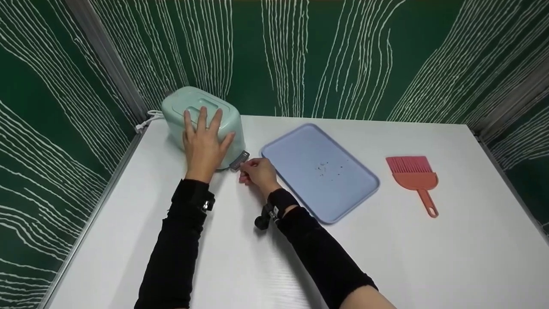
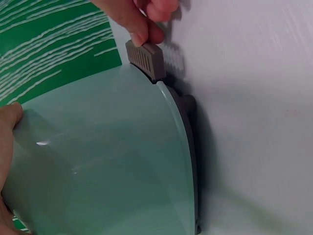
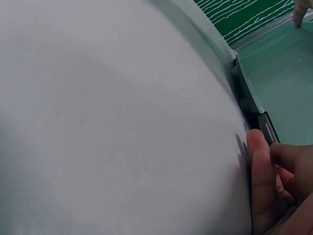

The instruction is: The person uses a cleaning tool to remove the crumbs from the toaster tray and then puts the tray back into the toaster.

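A mint-green toaster (image 1: 232, 126) stands at the table's back left, seen from its side in the left wrist view. My left hand (image 1: 203, 148) rests on its top with straight, spread fingers. Low on the toaster's near right end, a grey ribbed crumb tray handle (image 2: 146, 59) sticks out a little. Between thumb and finger, my right hand (image 1: 260, 174) pinches this handle; its other fingers are curled beside it, close to the table. How far the crumb tray reaches inside the toaster is hidden.
Right of the toaster lies a blue tray (image 1: 296, 156) with dark crumbs (image 1: 328, 168) scattered on it. Farther right is an orange-red hand brush (image 1: 415, 180) with pink bristles. A white cord (image 1: 150, 120) lies behind the toaster. Green patterned walls (image 1: 248, 56) border the white table (image 1: 257, 266).
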Demonstrator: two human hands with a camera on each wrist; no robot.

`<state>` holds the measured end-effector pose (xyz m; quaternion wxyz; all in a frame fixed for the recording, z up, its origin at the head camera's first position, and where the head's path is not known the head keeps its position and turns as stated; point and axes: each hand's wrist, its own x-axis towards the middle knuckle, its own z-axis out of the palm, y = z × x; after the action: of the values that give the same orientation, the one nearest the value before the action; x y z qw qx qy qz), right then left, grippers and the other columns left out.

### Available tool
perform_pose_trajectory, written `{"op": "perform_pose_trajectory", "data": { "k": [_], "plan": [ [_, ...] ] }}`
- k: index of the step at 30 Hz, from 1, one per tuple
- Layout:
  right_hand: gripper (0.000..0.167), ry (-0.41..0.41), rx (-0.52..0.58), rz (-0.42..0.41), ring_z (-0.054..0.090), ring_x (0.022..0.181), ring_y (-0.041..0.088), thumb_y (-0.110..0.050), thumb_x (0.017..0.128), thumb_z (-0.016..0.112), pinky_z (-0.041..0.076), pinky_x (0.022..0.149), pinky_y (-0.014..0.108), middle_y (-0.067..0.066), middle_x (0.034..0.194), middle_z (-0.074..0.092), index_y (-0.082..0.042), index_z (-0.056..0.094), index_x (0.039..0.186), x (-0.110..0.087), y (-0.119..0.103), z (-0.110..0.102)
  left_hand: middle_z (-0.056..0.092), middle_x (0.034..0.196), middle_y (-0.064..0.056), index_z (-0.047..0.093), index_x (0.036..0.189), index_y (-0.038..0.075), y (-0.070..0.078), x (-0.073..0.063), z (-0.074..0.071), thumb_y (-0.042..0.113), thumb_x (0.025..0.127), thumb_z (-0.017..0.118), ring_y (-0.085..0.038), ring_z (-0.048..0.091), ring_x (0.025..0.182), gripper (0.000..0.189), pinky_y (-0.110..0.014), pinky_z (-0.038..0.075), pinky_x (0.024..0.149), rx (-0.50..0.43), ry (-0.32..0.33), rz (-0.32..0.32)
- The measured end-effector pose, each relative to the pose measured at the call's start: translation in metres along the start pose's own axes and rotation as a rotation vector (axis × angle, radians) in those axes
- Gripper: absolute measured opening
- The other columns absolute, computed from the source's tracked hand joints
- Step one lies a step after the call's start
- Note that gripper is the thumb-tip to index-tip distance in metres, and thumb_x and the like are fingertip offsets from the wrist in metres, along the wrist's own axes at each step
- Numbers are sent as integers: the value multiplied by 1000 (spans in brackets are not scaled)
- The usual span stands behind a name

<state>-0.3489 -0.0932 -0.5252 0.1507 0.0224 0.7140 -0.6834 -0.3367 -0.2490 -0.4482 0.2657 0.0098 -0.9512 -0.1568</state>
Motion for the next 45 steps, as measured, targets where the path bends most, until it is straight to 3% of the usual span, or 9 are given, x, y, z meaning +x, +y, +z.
{"op": "perform_pose_trajectory", "data": {
  "k": [12,16,22,33,45],
  "plan": [
    [18,6,-16,-41,63,53,8,-8,104,70,51,51,20,3,67,68,-2,65,88,2,3,3,35,174,-20,49,162,22,0,-1,1,54,104,65,-55,12,164,68,-71,27,127,-11,-6,9],
    [17,-22,-32,-49,63,52,7,-8,105,68,53,52,20,2,66,67,-4,61,90,1,2,5,36,173,-20,50,162,21,-1,-1,1,53,104,65,-55,13,164,68,-71,26,127,-14,8,16],
    [18,-56,-24,-30,63,53,9,-7,106,67,55,53,22,5,68,67,-6,57,90,4,2,9,32,175,-19,47,164,23,-3,-1,-3,54,106,62,-54,10,165,68,-70,23,129,3,-24,-3],
    [14,0,-61,-31,62,49,7,-7,105,68,54,50,20,2,64,65,-5,63,91,5,1,10,32,176,-17,46,165,25,0,0,0,56,105,62,-53,9,165,69,-69,23,129,-6,-34,-8],
    [17,-27,130,76,62,51,9,-1,102,70,51,49,21,5,66,66,-2,63,86,9,-4,8,37,173,-20,51,161,21,-1,-1,2,51,105,66,-56,14,163,66,-70,25,128,-7,17,25]
  ]
}}
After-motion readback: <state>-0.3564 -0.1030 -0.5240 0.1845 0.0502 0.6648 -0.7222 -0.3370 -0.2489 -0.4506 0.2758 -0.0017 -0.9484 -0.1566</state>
